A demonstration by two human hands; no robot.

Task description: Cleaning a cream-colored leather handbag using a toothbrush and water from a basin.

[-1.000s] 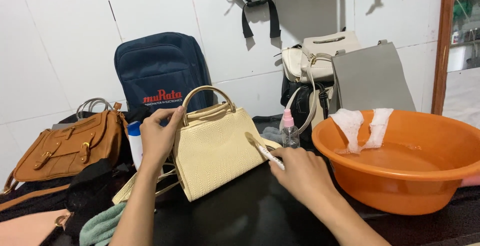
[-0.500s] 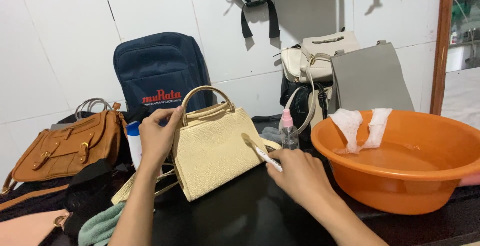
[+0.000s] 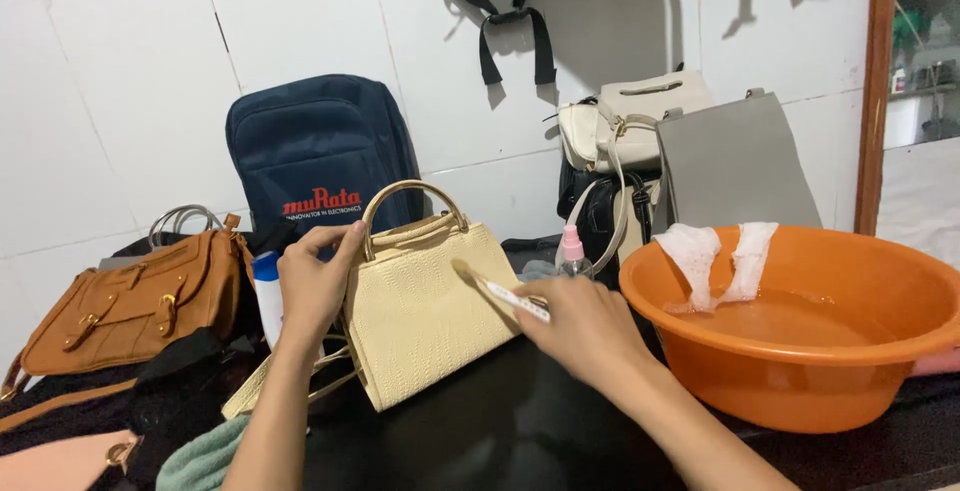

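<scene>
Left hand [image 3: 315, 286] gripping cream handbag [image 3: 430, 316] at its top edge; right hand [image 3: 585, 331] pinching toothbrush [image 3: 495, 289], bristles against bag's front.

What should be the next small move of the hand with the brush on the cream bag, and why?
Probably a short stroke of the toothbrush down and to the right across the cream handbag. The right hand holds its bristles against the bag's upper front, so the lower panel appears not yet reached. The left hand steadies the bag at its top edge beside the handle, which should let it take the pressure.
</scene>
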